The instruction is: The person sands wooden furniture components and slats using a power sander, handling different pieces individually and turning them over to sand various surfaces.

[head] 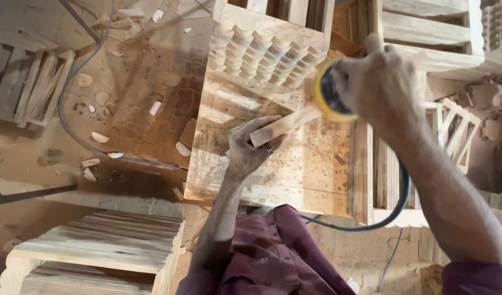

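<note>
Head view looks straight down on a dusty plywood work board (294, 175). The left hand (251, 147) is closed around the near end of a short wooden slat (281, 127), a ring on one finger, holding it tilted up toward the right. The right hand (379, 82) is wrapped firmly over a handheld sander (330, 98) with a yellow-rimmed disc, whose face meets the slat's far end. A blue power cord (396, 210) loops from the tool down past the board edge. A stack of scalloped wooden pieces (262, 54) stands at the far end of the board.

To sand well, as I judge it, the slat wants a steady grip with fingers well back from the disc, light even pressure, the disc flat on the end, and the cord kept off the work.
</note>
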